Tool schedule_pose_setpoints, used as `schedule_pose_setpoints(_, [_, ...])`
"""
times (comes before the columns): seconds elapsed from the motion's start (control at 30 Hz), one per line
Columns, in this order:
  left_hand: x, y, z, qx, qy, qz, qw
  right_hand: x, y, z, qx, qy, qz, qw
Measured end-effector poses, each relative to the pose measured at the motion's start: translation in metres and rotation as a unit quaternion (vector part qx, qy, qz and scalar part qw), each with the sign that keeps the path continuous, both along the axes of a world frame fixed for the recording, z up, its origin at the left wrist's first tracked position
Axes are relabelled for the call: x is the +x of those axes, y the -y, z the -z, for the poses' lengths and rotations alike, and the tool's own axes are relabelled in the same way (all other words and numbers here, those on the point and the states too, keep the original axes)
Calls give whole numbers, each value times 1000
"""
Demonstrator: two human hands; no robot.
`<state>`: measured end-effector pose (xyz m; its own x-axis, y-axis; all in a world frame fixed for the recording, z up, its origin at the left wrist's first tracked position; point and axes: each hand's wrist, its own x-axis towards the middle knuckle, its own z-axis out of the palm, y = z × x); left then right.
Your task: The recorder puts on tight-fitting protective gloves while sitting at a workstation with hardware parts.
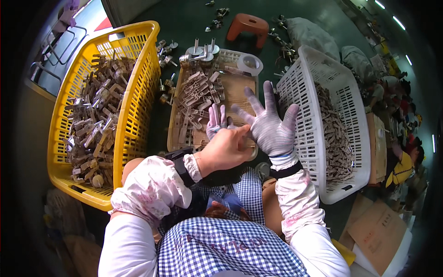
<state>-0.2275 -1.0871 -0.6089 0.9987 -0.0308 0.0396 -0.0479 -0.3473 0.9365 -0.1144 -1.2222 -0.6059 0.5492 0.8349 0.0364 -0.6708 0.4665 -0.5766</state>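
My left hand (226, 148) is bare and closed, its fingertips close to the little-finger side of my right hand. Just beyond its knuckles show the pale purple fingers of a loose glove (215, 121), which it seems to grip; the rest of that glove is hidden. My right hand (273, 129) wears a striped grey-purple knitted glove, palm up with the fingers spread, holding nothing. Both hands are above a shallow tray (237, 94) with a brown bottom. Flat metal brackets (198, 92) are heaped on its left side.
A yellow basket (121, 134) of metal fittings stands at left, a white basket (310, 111) of small brownish pieces at right. Round-based metal parts (203, 53) and a tape roll (249, 64) lie at the tray's far end. Beyond are an orange stool (249, 25) and pale sacks (314, 37).
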Motion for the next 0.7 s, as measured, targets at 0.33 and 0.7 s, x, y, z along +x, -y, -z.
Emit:
schedule_pose_setpoints(0.33, [13, -63, 21, 211, -19, -104, 972, 19, 19, 0, -147, 38, 246, 957])
schedule_pose_setpoints(0.7, [10, -27, 74, 327, -36, -19, 944, 14, 14, 25, -476, 722, 298, 405])
